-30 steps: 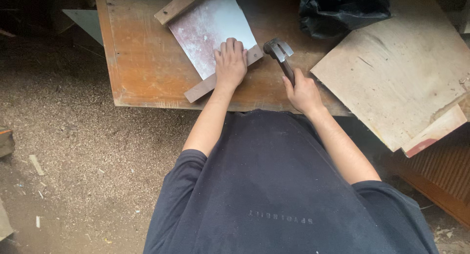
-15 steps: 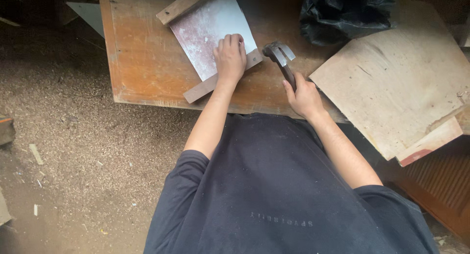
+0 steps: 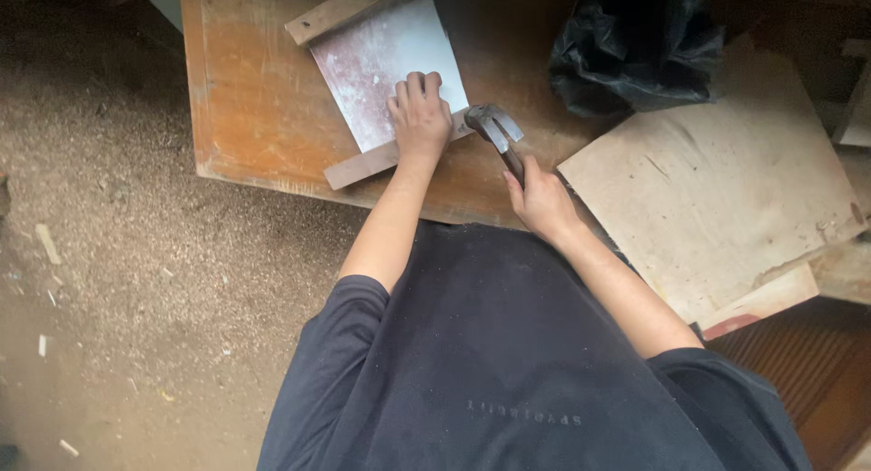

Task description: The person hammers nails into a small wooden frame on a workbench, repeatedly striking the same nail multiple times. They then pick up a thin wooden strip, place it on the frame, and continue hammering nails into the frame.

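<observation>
On the worn wooden bench (image 3: pixel 254 117), the left hand (image 3: pixel 419 117) lies flat, fingers spread, pinning a pale panel (image 3: pixel 386 58) and its lower wooden strip (image 3: pixel 363 167). The right hand (image 3: pixel 543 199) is clenched around a claw hammer (image 3: pixel 494 131), its head just beside those fingers; a stray blow could hit them. Since half a second ago, the hammer head has edged closer to the strip.

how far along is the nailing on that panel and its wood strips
Looks done: a far strip already lies along the pale panel. In hand: the left hand presses the panel over the near strip, and the right hand holds the hammer at that strip's end. What is left can't be judged; no nails are visible.
</observation>
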